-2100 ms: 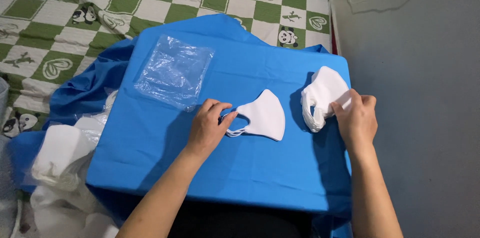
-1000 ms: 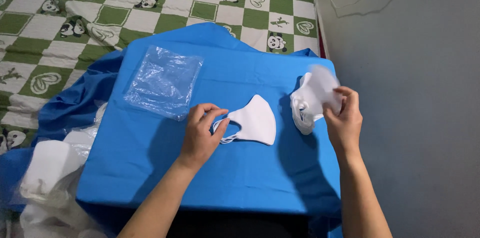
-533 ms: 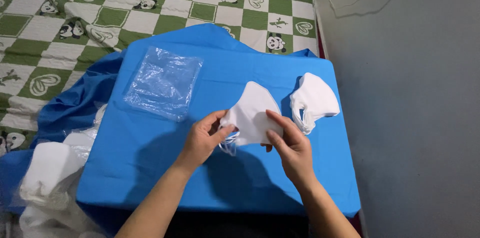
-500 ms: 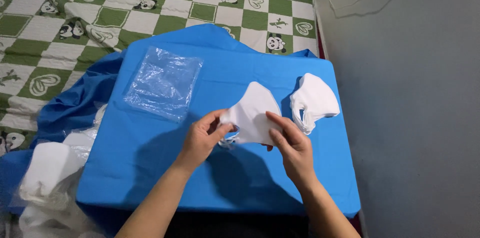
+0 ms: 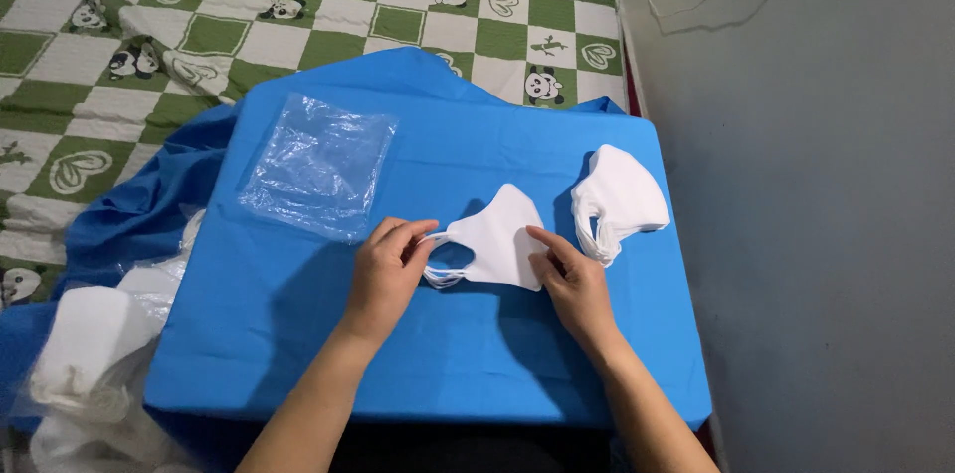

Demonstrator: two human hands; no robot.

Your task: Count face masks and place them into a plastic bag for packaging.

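A small stack of folded white face masks (image 5: 497, 244) lies in the middle of a blue cloth-covered board (image 5: 298, 334). My left hand (image 5: 386, 272) pinches the ear loops at the stack's left end. My right hand (image 5: 572, 284) presses its fingertips on the stack's lower right edge. A second pile of white masks (image 5: 622, 199) sits to the right, near the board's right edge, apart from both hands. A stack of clear plastic bags (image 5: 320, 163) lies at the board's upper left.
A green and white checked panda-print sheet (image 5: 249, 5) covers the surface beyond the board. White masks in plastic (image 5: 90, 364) are heaped at the lower left. A grey wall (image 5: 816, 204) runs along the right.
My right hand left the right-hand pile, came over to the middle stack, and now both hands have lowered that stack flat onto the cloth.
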